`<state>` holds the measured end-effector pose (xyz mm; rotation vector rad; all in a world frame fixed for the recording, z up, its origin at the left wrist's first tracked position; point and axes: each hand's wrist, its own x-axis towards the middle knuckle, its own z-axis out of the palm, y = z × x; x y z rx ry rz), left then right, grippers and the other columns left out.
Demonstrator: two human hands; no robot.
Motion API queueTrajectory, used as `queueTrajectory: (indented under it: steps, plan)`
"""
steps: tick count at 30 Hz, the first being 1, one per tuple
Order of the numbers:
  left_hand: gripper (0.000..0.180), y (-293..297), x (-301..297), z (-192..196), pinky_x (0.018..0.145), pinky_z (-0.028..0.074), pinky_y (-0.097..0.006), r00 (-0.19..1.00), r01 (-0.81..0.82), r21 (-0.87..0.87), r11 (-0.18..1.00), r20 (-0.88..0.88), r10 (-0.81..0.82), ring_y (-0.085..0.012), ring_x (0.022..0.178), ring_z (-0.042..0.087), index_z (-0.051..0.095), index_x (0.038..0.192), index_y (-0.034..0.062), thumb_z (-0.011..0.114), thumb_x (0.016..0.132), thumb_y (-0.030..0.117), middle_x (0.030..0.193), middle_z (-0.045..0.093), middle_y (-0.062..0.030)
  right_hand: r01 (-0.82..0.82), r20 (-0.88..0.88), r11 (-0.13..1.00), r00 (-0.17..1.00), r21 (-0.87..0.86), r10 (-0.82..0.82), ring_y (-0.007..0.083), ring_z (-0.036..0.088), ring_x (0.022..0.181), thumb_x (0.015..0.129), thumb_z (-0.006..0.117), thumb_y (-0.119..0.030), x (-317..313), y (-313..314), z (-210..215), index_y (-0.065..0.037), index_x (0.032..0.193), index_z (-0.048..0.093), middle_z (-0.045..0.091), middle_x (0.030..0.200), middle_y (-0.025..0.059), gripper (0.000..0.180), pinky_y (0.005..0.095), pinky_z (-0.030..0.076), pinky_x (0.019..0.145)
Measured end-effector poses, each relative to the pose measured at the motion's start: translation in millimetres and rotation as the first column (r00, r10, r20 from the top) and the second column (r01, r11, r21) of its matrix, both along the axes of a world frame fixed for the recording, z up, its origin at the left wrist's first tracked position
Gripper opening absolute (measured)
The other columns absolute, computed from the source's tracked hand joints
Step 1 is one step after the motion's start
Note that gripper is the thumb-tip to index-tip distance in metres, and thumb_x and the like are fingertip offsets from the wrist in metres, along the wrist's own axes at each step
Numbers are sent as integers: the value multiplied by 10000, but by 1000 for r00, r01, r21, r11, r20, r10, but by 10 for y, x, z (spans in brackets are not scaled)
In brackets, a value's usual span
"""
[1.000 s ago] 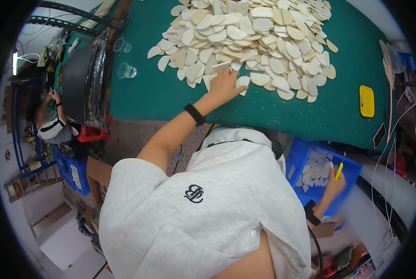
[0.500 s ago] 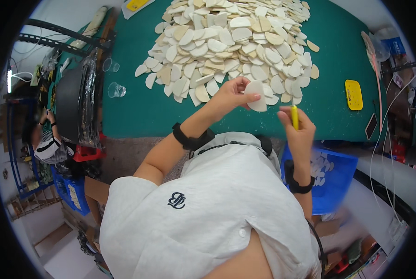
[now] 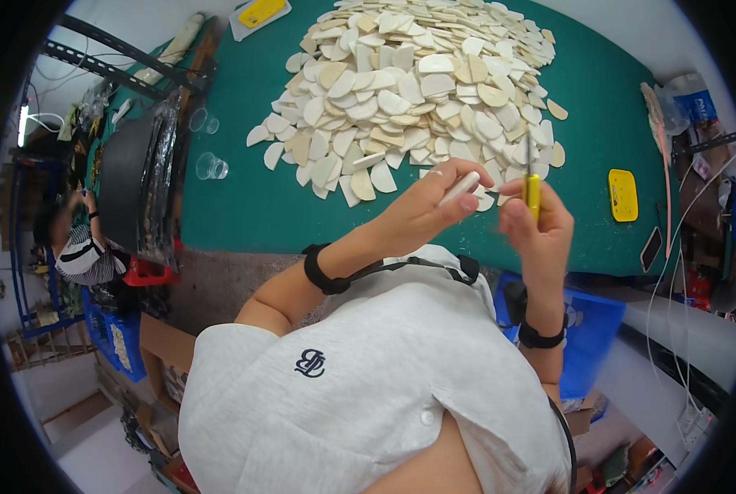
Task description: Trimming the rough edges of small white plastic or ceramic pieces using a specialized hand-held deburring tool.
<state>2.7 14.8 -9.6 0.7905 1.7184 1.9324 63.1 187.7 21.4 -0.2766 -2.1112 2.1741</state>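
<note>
— Where is the white piece (image 3: 460,188)?
— Pinched in the left hand (image 3: 424,214), above the green table (image 3: 244,206), near the big pile (image 3: 421,90).
— And the right hand (image 3: 539,221)?
— Closed tight around a yellow tool (image 3: 531,188).

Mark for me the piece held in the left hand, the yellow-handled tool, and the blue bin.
pale flat piece (image 3: 460,188), head view, on its exposed end past the fingers.
yellow-handled tool (image 3: 531,194), head view, on the yellow handle.
blue bin (image 3: 592,328), head view, on its near wall.
</note>
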Motion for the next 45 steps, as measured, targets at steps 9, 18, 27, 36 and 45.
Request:
queueTrajectory:
  steps: [9, 18, 27, 36, 45]
  plan:
    - [292, -91, -49, 155, 635, 319, -244, 847, 20, 369, 929, 488, -212, -96, 739, 361, 467, 859, 114, 429, 868, 403, 801, 405, 10, 17, -105, 988, 995, 157, -1, 42, 490, 639, 850, 695, -129, 126, -13, 53, -15, 1062, 578, 582, 748, -9, 268, 181, 378, 557]
    - [235, -105, 66, 171, 679, 307, -216, 957, -147, 124, 981, 268, 110, -99, 772, 359, 448, 918, 101, 509, 870, 323, 834, 386, 2, 57, -290, 747, 939, 662, 185, 152, 566, 589, 826, 696, -116, 136, -106, 186, -40, 1057, 639, 624, 753, 92, 249, 249, 438, 533]
    - [240, -80, 106, 139, 837, 319, -280, 976, -219, 8, 976, -3, 219, -186, 906, 380, 474, 965, 56, 523, 911, 286, 887, 417, -49, 122, -319, 549, 906, 827, 279, 181, 511, 496, 759, 733, -115, 137, -113, 229, -56, 1069, 668, 533, 637, 56, 322, 284, 394, 448]
    - [278, -79, 117, 91, 794, 335, -291, 967, -251, -2, 968, -40, 251, -200, 843, 389, 487, 918, 58, 531, 944, 332, 836, 429, -50, 172, -346, 501, 896, 848, 278, 168, 500, 486, 750, 741, -132, 128, -129, 221, -47, 1056, 675, 517, 622, 43, 324, 279, 387, 442]
    - [333, -94, 80, 57, 742, 343, -309, 921, -350, -74, 934, -210, 328, -208, 790, 388, 494, 848, 36, 561, 926, 352, 795, 426, -64, 212, -372, 497, 895, 842, 248, 166, 502, 487, 763, 733, -138, 94, -142, 176, -46, 1050, 674, 527, 627, 44, 308, 277, 386, 441]
